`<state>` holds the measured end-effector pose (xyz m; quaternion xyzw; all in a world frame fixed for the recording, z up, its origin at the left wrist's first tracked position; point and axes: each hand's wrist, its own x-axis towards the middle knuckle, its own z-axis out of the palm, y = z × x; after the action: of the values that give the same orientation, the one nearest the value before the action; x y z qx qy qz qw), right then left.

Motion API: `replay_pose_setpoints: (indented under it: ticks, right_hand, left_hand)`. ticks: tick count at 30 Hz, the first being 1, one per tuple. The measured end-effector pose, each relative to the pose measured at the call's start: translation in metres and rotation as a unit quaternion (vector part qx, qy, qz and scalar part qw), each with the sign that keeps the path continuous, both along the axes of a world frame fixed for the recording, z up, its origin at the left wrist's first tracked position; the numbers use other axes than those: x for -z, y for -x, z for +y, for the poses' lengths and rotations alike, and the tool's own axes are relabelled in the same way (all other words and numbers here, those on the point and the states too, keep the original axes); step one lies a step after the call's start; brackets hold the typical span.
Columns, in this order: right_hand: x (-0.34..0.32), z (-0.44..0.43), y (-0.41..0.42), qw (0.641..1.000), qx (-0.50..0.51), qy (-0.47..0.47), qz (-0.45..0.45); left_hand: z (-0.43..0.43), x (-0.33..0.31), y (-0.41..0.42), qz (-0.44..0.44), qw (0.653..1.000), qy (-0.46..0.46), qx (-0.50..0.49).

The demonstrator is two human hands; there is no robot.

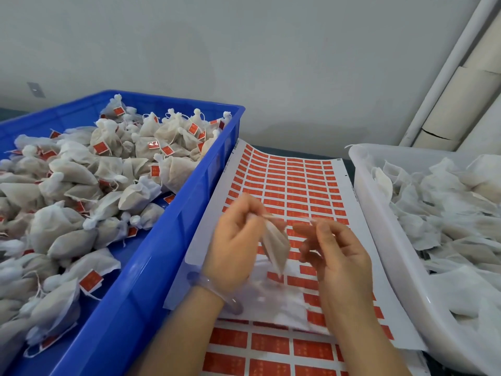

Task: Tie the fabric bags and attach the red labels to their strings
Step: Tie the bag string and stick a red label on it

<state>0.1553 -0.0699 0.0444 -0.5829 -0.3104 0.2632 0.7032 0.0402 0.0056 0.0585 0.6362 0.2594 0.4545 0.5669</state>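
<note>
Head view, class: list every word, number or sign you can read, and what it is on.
None can be read.
Red labels on the sheet: marks too small and blurred.
Tags on the bags in the blue crate: marks blurred.
Sheet margin: tiny dark marks, unreadable.

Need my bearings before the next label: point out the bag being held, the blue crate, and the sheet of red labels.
fabric bag (pixel 275 242), head view, on its hanging body between the hands.
blue crate (pixel 173 226), head view, on its right side wall.
sheet of red labels (pixel 295 183), head view, on the label rows at mid-sheet.
</note>
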Motion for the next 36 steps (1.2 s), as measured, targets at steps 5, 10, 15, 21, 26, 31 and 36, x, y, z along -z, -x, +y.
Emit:
replay_pose_setpoints:
  ticks: [5,10,15,21,26,31,36]
  right_hand:
    - [0.013,0.003,-0.015,0.987,0.048,0.100,-0.119]
    - [0.022,0.004,-0.019,0.941,-0.056,0.206,-0.264]
    - [0.022,0.001,-0.018,0.853,-0.179,0.298,-0.388]
    - [0.026,0.002,-0.009,0.826,-0.175,0.317,-0.432]
    - [0.026,0.002,-0.006,0.821,-0.171,0.327,-0.436]
    - [0.025,0.000,-0.009,0.825,-0.175,0.317,-0.434]
    - [0.024,0.000,-0.006,0.822,-0.165,0.300,-0.455]
  left_hand:
    - [0.007,-0.012,0.011,-0.184,0.973,-0.029,-0.139]
    - [0.008,-0.015,0.013,-0.135,0.971,-0.072,-0.183]
    - [0.012,0.000,0.008,0.091,0.975,-0.047,-0.197]
    - [0.014,0.005,0.007,0.104,0.977,-0.029,-0.184]
    - [0.013,0.006,0.006,0.104,0.980,-0.020,-0.168]
    - [0.012,0.006,0.005,0.127,0.979,-0.005,-0.159]
    - [0.011,0.005,0.005,0.132,0.978,-0.002,-0.161]
